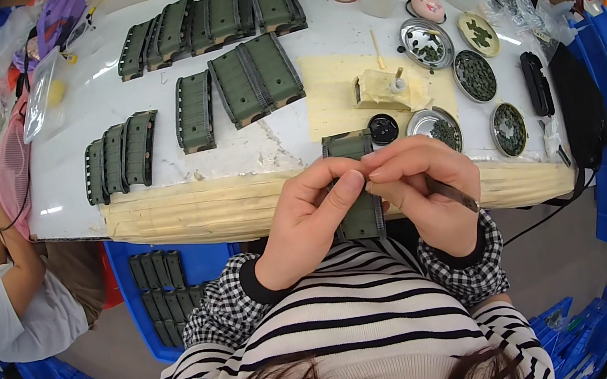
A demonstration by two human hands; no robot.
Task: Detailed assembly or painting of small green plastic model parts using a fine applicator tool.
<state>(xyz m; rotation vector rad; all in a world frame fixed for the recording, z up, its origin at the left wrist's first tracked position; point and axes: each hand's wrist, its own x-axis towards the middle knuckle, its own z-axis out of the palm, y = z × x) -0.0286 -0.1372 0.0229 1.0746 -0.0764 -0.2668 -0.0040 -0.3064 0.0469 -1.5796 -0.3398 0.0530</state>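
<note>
L hand [309, 219]: thumb and forefinger near together, grip cannot be told | R hand [440, 190]: gripping dark tool [452, 194], fingertips by left's | green strap [362, 220]: beneath both hands, over table's padded edge [201, 210]

Fingertips of a left hand [298, 227] and a right hand [425, 209] meet over a green panel [360, 220] at the tabletop's [65, 171] near edge, a slim dark tool [452, 192] angled across the right palm. More panels [194, 111] lie in groups beyond. Dishes [428, 28] of dark green pieces [476, 75] cluster at right; a blue crate [123, 278] stands below, left.
</note>
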